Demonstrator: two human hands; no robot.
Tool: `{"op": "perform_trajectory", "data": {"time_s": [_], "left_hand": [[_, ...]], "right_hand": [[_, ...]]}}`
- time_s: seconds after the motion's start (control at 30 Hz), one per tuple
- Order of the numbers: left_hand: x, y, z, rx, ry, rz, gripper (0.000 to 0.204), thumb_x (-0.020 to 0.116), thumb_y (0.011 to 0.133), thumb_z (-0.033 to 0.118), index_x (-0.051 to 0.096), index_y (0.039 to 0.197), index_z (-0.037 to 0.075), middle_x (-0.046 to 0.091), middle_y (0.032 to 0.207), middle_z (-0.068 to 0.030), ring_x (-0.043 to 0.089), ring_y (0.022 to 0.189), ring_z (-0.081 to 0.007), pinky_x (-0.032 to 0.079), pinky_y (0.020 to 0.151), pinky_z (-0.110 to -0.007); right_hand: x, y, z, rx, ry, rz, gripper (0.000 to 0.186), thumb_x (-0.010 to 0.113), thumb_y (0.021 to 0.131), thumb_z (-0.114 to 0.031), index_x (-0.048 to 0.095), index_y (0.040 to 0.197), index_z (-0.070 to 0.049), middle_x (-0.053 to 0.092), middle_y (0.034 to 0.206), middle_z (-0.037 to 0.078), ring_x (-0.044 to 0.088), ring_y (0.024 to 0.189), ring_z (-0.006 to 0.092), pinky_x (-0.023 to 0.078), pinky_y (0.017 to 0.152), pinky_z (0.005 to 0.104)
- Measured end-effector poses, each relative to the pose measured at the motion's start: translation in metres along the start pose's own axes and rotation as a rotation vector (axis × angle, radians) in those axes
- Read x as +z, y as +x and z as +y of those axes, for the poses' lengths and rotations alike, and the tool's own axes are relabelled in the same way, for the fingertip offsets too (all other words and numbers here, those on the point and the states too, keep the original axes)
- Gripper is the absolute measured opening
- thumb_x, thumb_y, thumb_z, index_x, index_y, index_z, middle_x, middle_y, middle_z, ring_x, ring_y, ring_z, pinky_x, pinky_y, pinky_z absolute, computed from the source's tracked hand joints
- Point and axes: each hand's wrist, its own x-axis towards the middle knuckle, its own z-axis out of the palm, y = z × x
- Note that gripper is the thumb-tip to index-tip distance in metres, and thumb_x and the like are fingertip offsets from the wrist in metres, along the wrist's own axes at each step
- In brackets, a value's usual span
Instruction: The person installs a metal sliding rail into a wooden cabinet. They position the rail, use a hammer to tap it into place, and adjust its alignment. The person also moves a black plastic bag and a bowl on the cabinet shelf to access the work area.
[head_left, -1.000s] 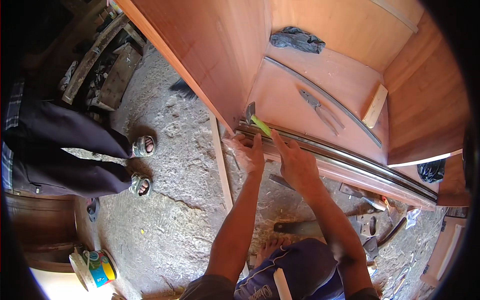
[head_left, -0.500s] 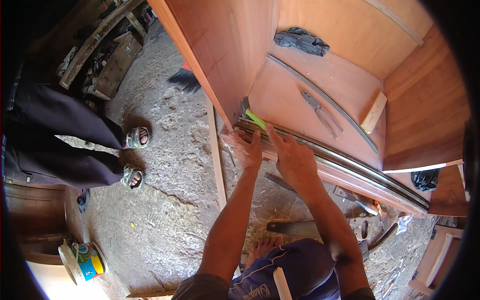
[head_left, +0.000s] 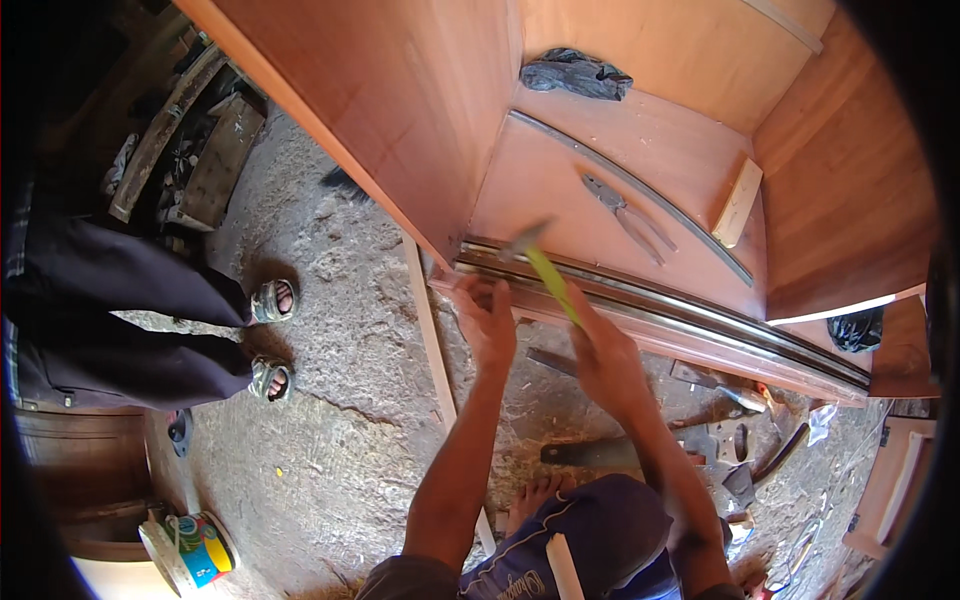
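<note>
a hammer point(head_left: 550, 280) with a yellow-green handle and a blurred dark metal head is slanting over long metal rails point(head_left: 690, 318) along the front edge of an open reddish-brown wooden cabinet point(head_left: 380, 110); the right hand point(head_left: 606, 355) is grasping the hammer's handle; the left hand point(head_left: 487, 318) is curling near the rails' left end, its grip impossible to tell; the cabinet is holding a crumpled black plastic bag point(head_left: 575, 76), dull metal pliers point(head_left: 610, 195), a thin curved grey strip point(head_left: 638, 184) and a pale wooden block point(head_left: 738, 204)

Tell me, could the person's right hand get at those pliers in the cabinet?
Probably, once freed: the right hand holds the hammer. The pliers lie uncovered on the cabinet floor, beyond the metal tracks, which look low enough to reach over.
</note>
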Motion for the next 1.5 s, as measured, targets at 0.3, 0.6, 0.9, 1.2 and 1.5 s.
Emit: {"op": "perform_trajectory", "data": {"time_s": [0.3, 0.6, 0.9, 1.2, 1.5], "left_hand": [[0.017, -0.013, 0.035, 0.672, 0.396, -0.3, 0.037, 0.077, 0.086, 0.013, 0.073, 0.122, 0.01, 0.066, 0.128, -0.0101, 0.058, 0.122, -0.0354, 0.041, 0.107, -0.051], [0.035, 0.001, 0.019, 0.603, 0.303, -0.518, 0.039, 0.087, 0.074, 0.014, 0.078, 0.112, 0.014, 0.063, 0.111, -0.0063, 0.056, 0.115, -0.0316, 0.036, 0.109, -0.053], [0.043, -0.003, 0.014, 0.591, 0.299, -0.55, 0.033, 0.079, 0.075, 0.004, 0.078, 0.108, 0.01, 0.063, 0.109, -0.0097, 0.056, 0.109, -0.0305, 0.042, 0.102, -0.047], [0.049, -0.022, 0.037, 0.724, 0.368, -0.532, 0.028, 0.074, 0.088, 0.004, 0.075, 0.116, 0.007, 0.061, 0.119, -0.0125, 0.054, 0.115, -0.0319, 0.041, 0.103, -0.047], [0.159, -0.093, 0.113, 0.959, 0.107, -0.778, 0.023, 0.08, 0.083, 0.014, 0.076, 0.105, 0.009, 0.069, 0.106, -0.0085, 0.064, 0.101, -0.0325, 0.048, 0.091, -0.048]], "right_hand": [[-0.016, -0.244, 0.044, 0.559, 0.344, -0.017, 0.052, 0.064, 0.097, -0.011, 0.054, 0.148, -0.003, 0.073, 0.108, 0.025, 0.075, 0.096, 0.0296, 0.056, 0.081, 0.0372], [0.013, -0.299, 0.043, 0.832, 0.47, -0.297, 0.056, 0.069, 0.094, -0.013, 0.056, 0.148, -0.006, 0.074, 0.117, 0.025, 0.075, 0.108, 0.0337, 0.057, 0.092, 0.0411], [0.043, -0.308, 0.052, 0.647, 0.42, -0.161, 0.06, 0.072, 0.094, -0.015, 0.054, 0.151, -0.013, 0.073, 0.115, 0.026, 0.075, 0.095, 0.0404, 0.061, 0.081, 0.0464], [0.057, -0.325, 0.065, 0.627, 0.26, -0.123, 0.073, 0.064, 0.098, -0.027, 0.031, 0.163, -0.023, 0.073, 0.099, 0.023, 0.072, 0.082, 0.0438, 0.058, 0.071, 0.053], [0.065, -0.321, 0.071, 0.591, 0.017, -0.366, 0.085, 0.061, 0.1, -0.036, 0.01, 0.168, -0.035, 0.07, 0.082, 0.018, 0.069, 0.064, 0.0354, 0.052, 0.049, 0.0502]]}}
